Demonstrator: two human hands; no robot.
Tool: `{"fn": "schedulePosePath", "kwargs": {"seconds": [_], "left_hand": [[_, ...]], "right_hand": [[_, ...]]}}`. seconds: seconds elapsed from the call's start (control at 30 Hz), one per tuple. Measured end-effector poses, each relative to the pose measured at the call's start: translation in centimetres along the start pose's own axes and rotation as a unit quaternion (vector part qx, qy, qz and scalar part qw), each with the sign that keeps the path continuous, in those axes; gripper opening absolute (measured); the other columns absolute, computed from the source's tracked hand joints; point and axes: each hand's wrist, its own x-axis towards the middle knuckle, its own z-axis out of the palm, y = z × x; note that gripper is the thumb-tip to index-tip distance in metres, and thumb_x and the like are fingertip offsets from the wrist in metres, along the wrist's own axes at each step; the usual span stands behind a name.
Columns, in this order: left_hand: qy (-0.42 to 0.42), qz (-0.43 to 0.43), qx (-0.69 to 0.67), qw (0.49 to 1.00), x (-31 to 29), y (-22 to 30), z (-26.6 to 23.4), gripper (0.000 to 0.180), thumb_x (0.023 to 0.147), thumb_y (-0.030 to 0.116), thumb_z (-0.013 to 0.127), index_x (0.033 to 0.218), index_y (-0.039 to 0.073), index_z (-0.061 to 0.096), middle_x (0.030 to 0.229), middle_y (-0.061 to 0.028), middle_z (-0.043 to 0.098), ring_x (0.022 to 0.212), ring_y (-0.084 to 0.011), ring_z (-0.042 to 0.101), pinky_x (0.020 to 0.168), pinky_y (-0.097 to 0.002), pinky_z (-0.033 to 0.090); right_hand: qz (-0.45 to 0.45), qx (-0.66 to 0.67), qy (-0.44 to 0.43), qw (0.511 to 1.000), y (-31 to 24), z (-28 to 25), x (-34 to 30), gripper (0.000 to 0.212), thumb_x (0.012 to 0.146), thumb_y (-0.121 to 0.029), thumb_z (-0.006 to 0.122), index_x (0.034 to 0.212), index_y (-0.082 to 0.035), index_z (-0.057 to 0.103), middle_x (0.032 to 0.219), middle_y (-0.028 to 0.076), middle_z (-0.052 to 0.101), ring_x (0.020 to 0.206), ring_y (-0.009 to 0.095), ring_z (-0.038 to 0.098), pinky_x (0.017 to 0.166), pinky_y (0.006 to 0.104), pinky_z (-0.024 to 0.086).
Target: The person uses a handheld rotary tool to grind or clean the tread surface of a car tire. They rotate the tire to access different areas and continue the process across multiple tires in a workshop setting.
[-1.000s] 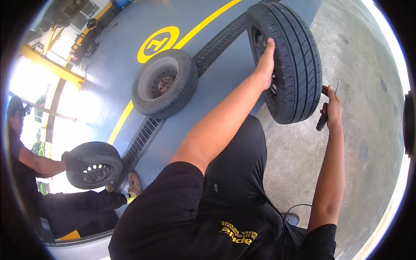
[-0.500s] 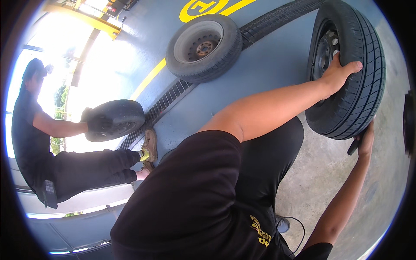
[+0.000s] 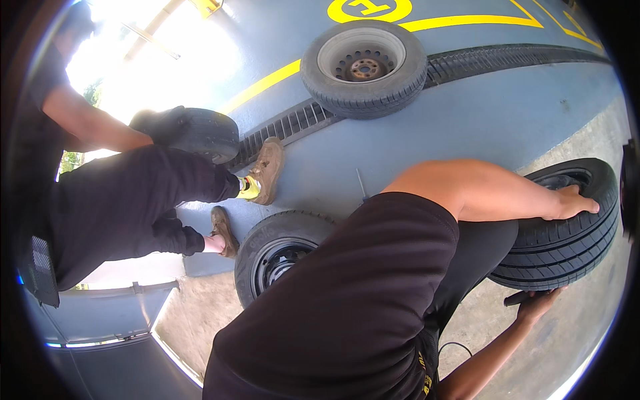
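Observation:
A wheel with a black tyre [image 3: 567, 250] is in my two hands at the right, tilted, with its dark rim facing up and away. My left hand [image 3: 575, 202] grips the upper sidewall, fingers curled over the inner edge and thumb on the outside. Beneath the tread, my right hand [image 3: 537, 307] supports the tyre from below. A black handle-like object [image 3: 519, 298] sticks out from that hand; the tyre hides what it belongs to.
A wheel with a rusty hub [image 3: 364, 68] lies on the blue floor by a drain grate [image 3: 293, 122]. Another black wheel [image 3: 273, 263] is beside me, partly hidden by my sleeve. At the left, a person [image 3: 127, 200] holds a tyre [image 3: 207, 131]. A thin rod [image 3: 362, 183] lies near my arm.
The wheel in my hands has come down and tipped over, its rim turning upward. My view has swung, bringing the black wheel beside me into sight. The other person appears closer.

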Motion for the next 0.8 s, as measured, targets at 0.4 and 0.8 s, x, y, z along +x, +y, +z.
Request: {"fn": "schedulePosePath", "kwargs": {"seconds": [0.4,0.8], "left_hand": [[-0.087,-0.025,-0.141,0.986,5.7,-4.6,4.9,0.071,0.094,0.055,0.062,0.134,-0.004,0.057,0.125,-0.0218,0.067,0.11,-0.0322,0.068,0.101,-0.0423,0.053],[0.066,0.344,0.412,0.841,3.0,-4.7,8.6,0.078,0.098,0.042,0.067,0.157,0.001,0.036,0.158,-0.0311,0.036,0.149,-0.043,0.033,0.123,-0.047,0.027]], "right_hand": [[0.029,0.009,0.023,0.999,-6.1,-3.6,2.5,0.072,0.11,-0.055,0.038,0.154,0.001,0.043,0.149,0.02,0.055,0.135,0.029,0.055,0.115,0.0397,0.043],[0.012,-0.144,0.063,0.988,-1.4,-11.3,-2.7,0.051,0.105,-0.045,0.057,0.128,0.0,0.061,0.103,0.007,0.069,0.053,0.006,0.043,0.051,0.0263,0.042]]}}
